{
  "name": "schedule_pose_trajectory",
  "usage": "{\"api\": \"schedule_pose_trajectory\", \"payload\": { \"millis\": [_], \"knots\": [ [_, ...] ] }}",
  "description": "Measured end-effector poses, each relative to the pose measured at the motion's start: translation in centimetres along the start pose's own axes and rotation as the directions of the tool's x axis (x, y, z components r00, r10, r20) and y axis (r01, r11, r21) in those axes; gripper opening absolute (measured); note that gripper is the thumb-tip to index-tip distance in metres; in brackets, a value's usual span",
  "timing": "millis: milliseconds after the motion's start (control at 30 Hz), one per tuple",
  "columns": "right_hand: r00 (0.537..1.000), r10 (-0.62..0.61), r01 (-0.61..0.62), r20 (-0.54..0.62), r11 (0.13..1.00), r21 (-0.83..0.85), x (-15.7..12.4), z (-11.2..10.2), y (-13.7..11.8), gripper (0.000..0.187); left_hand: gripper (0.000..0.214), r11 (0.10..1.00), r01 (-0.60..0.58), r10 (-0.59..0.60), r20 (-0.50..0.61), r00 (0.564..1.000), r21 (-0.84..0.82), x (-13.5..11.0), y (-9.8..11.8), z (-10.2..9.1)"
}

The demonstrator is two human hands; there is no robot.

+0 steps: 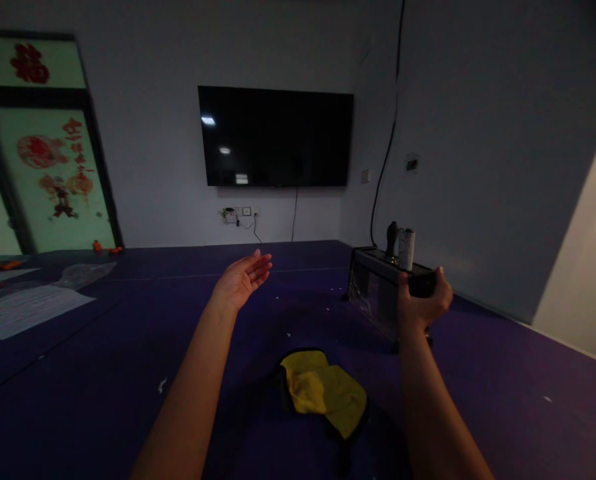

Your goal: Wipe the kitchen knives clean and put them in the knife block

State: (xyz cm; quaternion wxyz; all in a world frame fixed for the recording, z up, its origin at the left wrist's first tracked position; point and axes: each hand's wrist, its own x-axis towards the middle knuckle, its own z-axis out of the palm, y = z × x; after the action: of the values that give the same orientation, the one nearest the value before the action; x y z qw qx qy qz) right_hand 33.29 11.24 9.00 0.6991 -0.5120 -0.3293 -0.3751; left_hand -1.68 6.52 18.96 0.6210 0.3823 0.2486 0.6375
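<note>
My left hand (243,278) is raised over the purple floor mat (128,373), palm up, fingers stretched out and holding nothing. My right hand (423,300) is closed round a small dark object (422,283) that I cannot name. Just behind that hand stands a low dark box (378,283) with a clear front. A yellow cloth (325,390) lies crumpled on something dark on the mat between my forearms.
On the box stand a dark bottle (391,241) and a white can (407,249). A black TV (277,137) hangs on the far wall above a socket (241,213). White sheets (28,308) lie at left near a decorated glass door (53,173).
</note>
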Motion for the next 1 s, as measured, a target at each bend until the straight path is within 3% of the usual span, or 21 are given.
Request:
{"api": "schedule_pose_trajectory", "payload": {
  "millis": [200, 333, 533, 633, 700, 767, 833, 933, 967, 1000],
  "knots": [
    [1.000, 0.015, -0.016, 0.026, 1.000, 0.017, -0.2, 0.4, -0.3, 0.074, 0.015, 0.997, -0.064, 0.060, -0.098, 0.993, -0.033, 0.0, 0.9, -0.3],
    [0.998, 0.042, -0.043, 0.055, 0.999, 0.013, -0.2, 0.6, -0.4, 0.075, 0.014, 0.998, -0.067, 0.068, -0.056, 0.996, 0.019, -0.5, 1.5, -0.2],
    [0.991, 0.082, -0.079, 0.103, 0.996, -0.036, -0.2, 0.1, -1.0, 0.083, 0.007, 0.975, -0.213, 0.218, -0.106, 0.970, 0.062, -1.6, 2.3, 0.2],
    [0.998, 0.042, -0.037, 0.042, 0.994, -0.107, 0.9, -0.8, -2.9, 0.084, 0.014, 0.959, -0.273, 0.281, -0.130, 0.951, 0.072, -2.1, 3.1, 0.1],
    [0.998, -0.059, 0.056, -0.036, 0.995, -0.081, 2.1, -1.4, -5.0, 0.080, 0.018, 0.948, -0.305, 0.314, -0.111, 0.943, 0.092, -2.4, 3.6, -0.1],
    [0.984, -0.110, 0.106, -0.140, 0.994, -0.037, 3.4, -1.9, -7.5, 0.064, 0.023, 0.939, -0.329, 0.337, -0.070, 0.939, 0.103, -2.7, 4.1, -0.2],
    [0.982, -0.089, 0.101, -0.167, 0.993, 0.067, 4.4, -2.1, -10.1, 0.046, 0.028, 0.931, -0.345, 0.352, -0.039, 0.935, 0.117, -3.0, 4.6, -0.4],
    [0.995, -0.035, 0.007, 0.095, 0.960, 0.280, 4.6, -1.9, -13.8, 0.033, 0.030, 0.911, -0.376, 0.386, -0.026, 0.922, 0.168, -3.4, 5.0, -0.4],
    [0.973, -0.041, -0.040, 0.227, 0.940, 0.340, 4.4, -1.8, -15.0, 0.033, 0.027, 0.902, -0.387, 0.398, -0.020, 0.917, 0.193, -3.5, 5.1, -0.4],
    [0.921, -0.076, -0.083, 0.382, 0.920, 0.382, 4.0, -1.8, -16.1, 0.033, 0.024, 0.893, -0.394, 0.406, -0.013, 0.914, 0.217, -3.6, 5.2, -0.4]
  ]
}}
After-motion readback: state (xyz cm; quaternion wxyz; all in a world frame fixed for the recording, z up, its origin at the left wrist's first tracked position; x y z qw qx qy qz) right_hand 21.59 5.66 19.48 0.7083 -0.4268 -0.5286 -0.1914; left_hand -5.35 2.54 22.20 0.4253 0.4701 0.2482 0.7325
